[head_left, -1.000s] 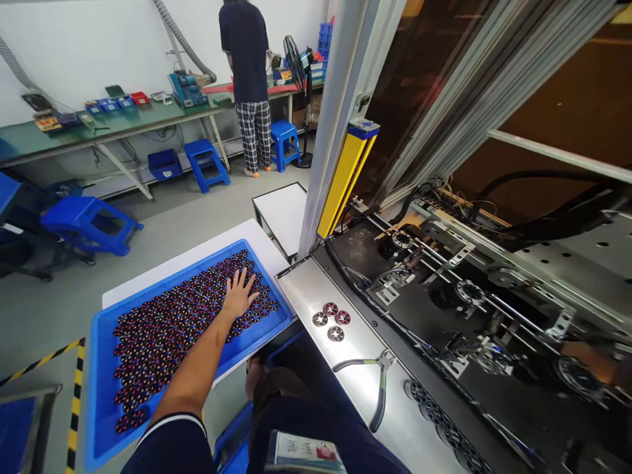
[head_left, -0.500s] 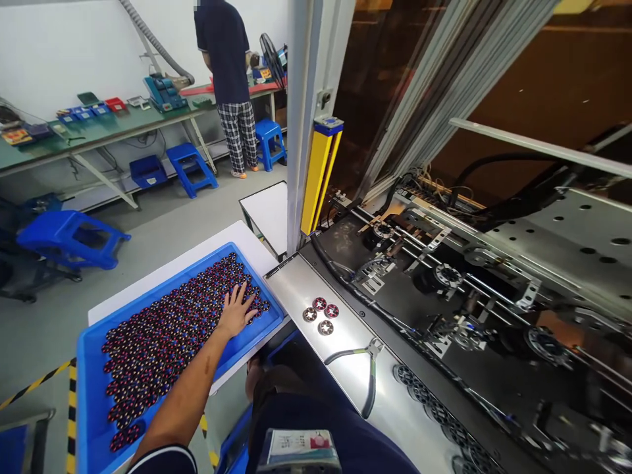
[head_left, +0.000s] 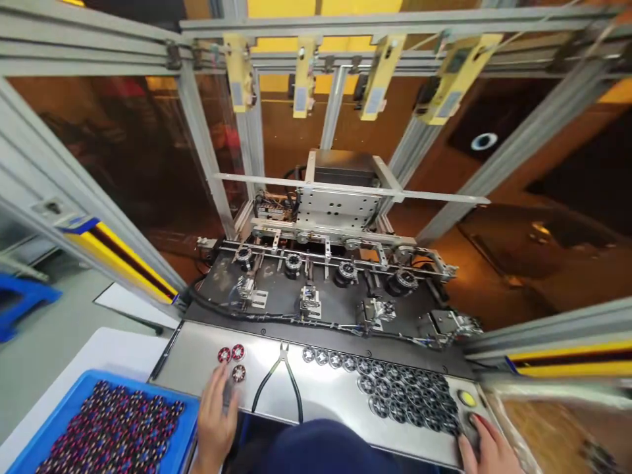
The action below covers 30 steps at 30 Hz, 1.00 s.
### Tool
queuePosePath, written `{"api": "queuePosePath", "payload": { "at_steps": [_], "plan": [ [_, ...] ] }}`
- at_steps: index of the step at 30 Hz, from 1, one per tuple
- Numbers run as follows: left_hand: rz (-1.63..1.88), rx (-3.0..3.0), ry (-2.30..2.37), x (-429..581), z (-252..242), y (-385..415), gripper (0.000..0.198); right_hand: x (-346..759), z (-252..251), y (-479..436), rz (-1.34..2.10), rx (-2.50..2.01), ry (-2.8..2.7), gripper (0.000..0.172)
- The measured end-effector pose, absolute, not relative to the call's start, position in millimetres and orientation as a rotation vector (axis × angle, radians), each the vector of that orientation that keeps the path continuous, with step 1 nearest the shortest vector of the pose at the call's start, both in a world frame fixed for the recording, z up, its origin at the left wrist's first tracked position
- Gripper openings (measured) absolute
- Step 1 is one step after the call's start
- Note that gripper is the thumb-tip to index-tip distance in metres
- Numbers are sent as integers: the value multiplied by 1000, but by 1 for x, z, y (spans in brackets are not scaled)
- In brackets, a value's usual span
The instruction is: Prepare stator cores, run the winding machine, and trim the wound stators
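Observation:
My left hand (head_left: 216,415) is over the left part of the metal ledge (head_left: 330,398), fingers stretched forward and thumb apart. Its fingertips are close to small round motor stators with red windings (head_left: 237,352); three show, and whether it touches one I cannot tell. To the right of this hand lie pliers (head_left: 279,372) with green-and-black handles, jaws pointing away from me. My right hand (head_left: 488,451) is at the ledge's right end, thumb and fingers apart around a dark button (head_left: 473,424), beside a yellow button (head_left: 467,397). Several grey-black stators (head_left: 395,385) sit in rows left of it.
A blue tray (head_left: 186,421) full of wound stators stands on a white table (head_left: 116,345) at left. Beyond the ledge is a machine bed (head_left: 276,289) with several stations, framed by metal posts. Yellow-black light barriers (head_left: 123,260) flank the opening. Clear plastic wrap lies at right.
My view has swung right, from the tray to the machine. My left hand has left the stators in the tray for the ledge. My right hand has come into view at the buttons.

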<state>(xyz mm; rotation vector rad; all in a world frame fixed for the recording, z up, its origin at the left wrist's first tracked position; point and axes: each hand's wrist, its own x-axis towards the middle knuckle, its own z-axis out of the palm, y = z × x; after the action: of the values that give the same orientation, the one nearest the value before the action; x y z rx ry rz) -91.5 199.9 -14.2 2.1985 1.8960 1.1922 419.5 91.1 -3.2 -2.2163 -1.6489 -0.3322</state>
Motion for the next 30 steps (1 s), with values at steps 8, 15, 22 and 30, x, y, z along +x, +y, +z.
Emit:
{"api": "queuePosePath", "payload": {
  "at_steps": [8, 15, 22, 30],
  "plan": [
    [1049, 2136, 1613, -30, -16, 216, 38, 418, -14, 86, -615, -2140, -1757, 42],
    [921, 1987, 1638, -21, -21, 217, 43, 413, -15, 86, -701, -2196, -1686, 42],
    [896, 1925, 1652, -25, -13, 221, 48, 412, -20, 82, -539, -2263, -1615, 42],
    [945, 1941, 1682, -34, -16, 240, 42, 413, -23, 81, -541, -2249, -1609, 45]
  ]
}}
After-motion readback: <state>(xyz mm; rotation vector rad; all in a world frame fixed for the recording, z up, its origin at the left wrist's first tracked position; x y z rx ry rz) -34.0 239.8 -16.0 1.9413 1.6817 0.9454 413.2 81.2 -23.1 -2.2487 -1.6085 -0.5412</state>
